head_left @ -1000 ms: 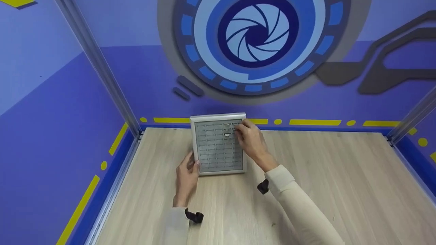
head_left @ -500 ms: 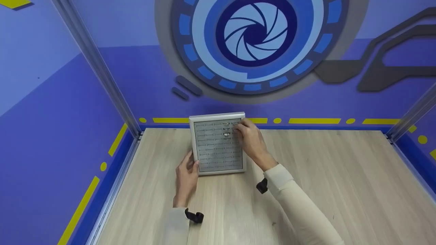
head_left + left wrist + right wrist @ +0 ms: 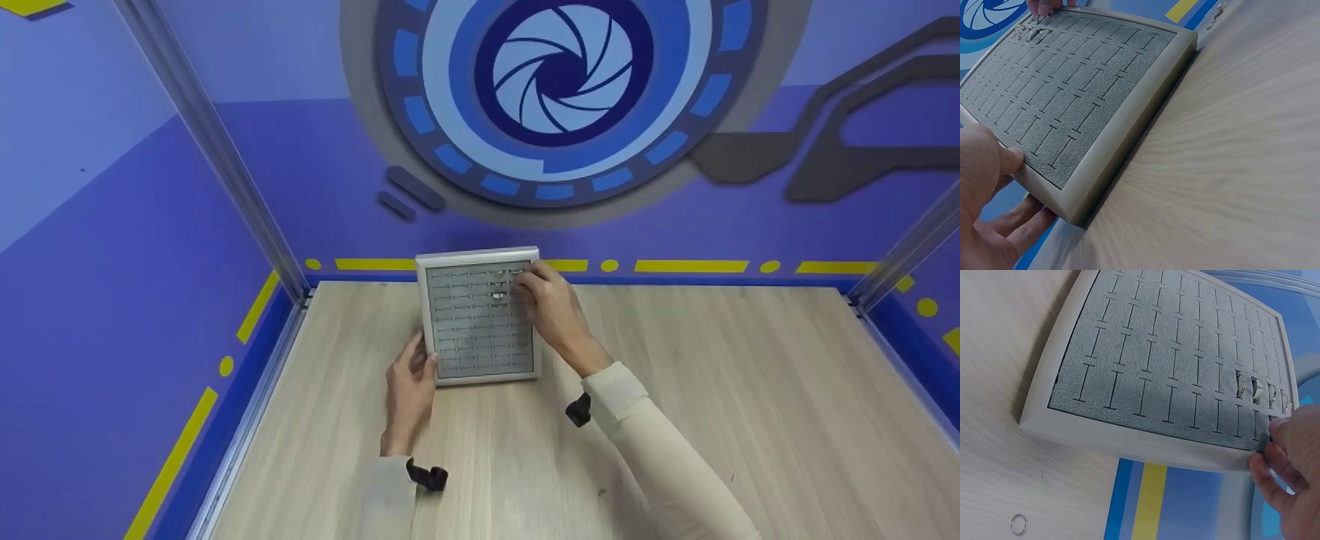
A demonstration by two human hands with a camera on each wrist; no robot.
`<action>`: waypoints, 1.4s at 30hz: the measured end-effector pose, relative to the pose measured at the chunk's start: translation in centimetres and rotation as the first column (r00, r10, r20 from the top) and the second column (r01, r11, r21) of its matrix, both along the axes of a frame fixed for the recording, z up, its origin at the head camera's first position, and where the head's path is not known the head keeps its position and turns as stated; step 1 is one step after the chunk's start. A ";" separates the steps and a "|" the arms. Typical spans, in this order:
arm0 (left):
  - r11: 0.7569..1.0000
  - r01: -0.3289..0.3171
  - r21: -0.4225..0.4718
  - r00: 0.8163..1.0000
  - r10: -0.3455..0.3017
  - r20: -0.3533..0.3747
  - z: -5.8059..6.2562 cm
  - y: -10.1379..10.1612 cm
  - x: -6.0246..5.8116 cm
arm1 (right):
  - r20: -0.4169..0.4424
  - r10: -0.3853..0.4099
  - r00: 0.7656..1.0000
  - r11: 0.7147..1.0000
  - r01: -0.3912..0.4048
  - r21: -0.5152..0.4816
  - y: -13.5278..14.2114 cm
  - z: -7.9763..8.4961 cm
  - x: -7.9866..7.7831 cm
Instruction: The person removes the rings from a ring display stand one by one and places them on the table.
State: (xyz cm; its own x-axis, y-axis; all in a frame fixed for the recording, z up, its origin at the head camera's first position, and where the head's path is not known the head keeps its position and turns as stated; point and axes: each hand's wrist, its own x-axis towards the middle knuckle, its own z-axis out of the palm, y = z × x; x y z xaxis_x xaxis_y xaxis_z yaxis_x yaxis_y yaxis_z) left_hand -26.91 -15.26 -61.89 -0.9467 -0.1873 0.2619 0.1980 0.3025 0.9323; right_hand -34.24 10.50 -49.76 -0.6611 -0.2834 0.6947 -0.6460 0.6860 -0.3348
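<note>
A ring display tray (image 3: 484, 341) with a pale frame and grey slotted padding leans back, its lower edge at the tabletop. Along its left side my left hand (image 3: 410, 390) grips the frame, thumb (image 3: 1012, 160) on the front and fingers behind. At the upper right, the right hand (image 3: 555, 307) pinches at a slot of the outermost column. A silver ring shows at those fingertips in the left wrist view, mostly hidden by them. Several silver rings (image 3: 1257, 389) sit in the neighbouring column, standing up from their slots.
A loose ring (image 3: 1019, 525) lies on the wooden table (image 3: 720, 390), right of the tray. More small silver pieces (image 3: 1216, 17) show on the wood in the left wrist view. A blue printed wall (image 3: 300, 172) rises close behind the tray, with metal posts (image 3: 217, 150) at the corners.
Both hands keep their places on the tray. The head view has shifted very slightly; nothing else visibly differs.
</note>
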 end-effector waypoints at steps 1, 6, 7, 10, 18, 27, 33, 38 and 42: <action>1.000 0.001 0.000 1.000 -0.001 0.002 0.0 0.0 0.0 | 0.008 0.001 1.000 1.000 -0.001 -0.002 0.0 0.0 0.1; 1.000 0.002 0.005 1.000 -0.002 0.019 0.1 0.0 0.1 | 0.018 0.010 1.000 1.000 -0.010 -0.012 0.1 0.1 0.2; 1.000 0.002 0.006 1.000 -0.003 0.022 0.1 0.0 0.1 | 0.014 0.013 1.000 1.000 -0.013 -0.012 0.1 0.1 0.3; 1.000 0.004 -0.001 1.000 -0.004 0.013 0.0 -0.1 0.1 | -0.003 0.021 1.000 1.000 -0.021 -0.010 0.0 0.3 0.4; 1.000 -0.002 -0.003 1.000 0.002 -0.003 0.2 -0.2 0.0 | 0.019 0.009 1.000 1.000 -0.009 0.003 0.2 0.6 1.1; 1.000 0.005 -0.004 1.000 -0.005 0.002 0.2 -0.2 0.0 | -0.002 0.019 1.000 1.000 -0.019 0.001 0.9 0.4 1.5; 1.000 -0.004 -0.003 1.000 0.004 0.004 0.1 -0.2 0.0 | -0.010 0.036 0.999 0.999 -0.037 -0.007 1.6 0.0 2.0; 1.000 -0.007 0.001 1.000 0.007 0.012 0.1 -0.1 0.0 | 0.008 0.034 0.999 0.999 -0.034 -0.008 2.3 -0.4 2.4; 1.000 0.002 0.013 1.000 -0.003 0.018 0.3 0.1 0.0 | 0.008 0.025 1.000 1.000 -0.025 0.005 2.7 -0.7 2.7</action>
